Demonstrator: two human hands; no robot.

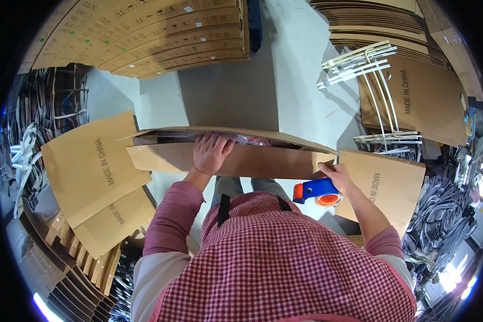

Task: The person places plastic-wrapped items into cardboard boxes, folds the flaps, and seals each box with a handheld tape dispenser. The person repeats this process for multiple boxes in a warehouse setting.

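Observation:
A long, narrow cardboard box [236, 160] stands in front of me with its top slit open. Clear plastic wrapping [255, 140] shows inside. My left hand [212, 153] reaches over the near wall into the opening, its fingers stretched and the tips hidden by the box. At the right end, my right hand [338, 178] touches the box corner with its thumb. The same hand holds a blue and orange tape dispenser [317, 189], which hangs beside the box with a roll of tape in it.
Printed cartons [182, 37] are stacked at the far left. Flat cardboard sheets lie left [94, 166] and right [383, 180]. White metal frames [381, 96] stand on the right, near heaps of dark grey parts [440, 220]. A wooden pallet [88, 252] is at lower left.

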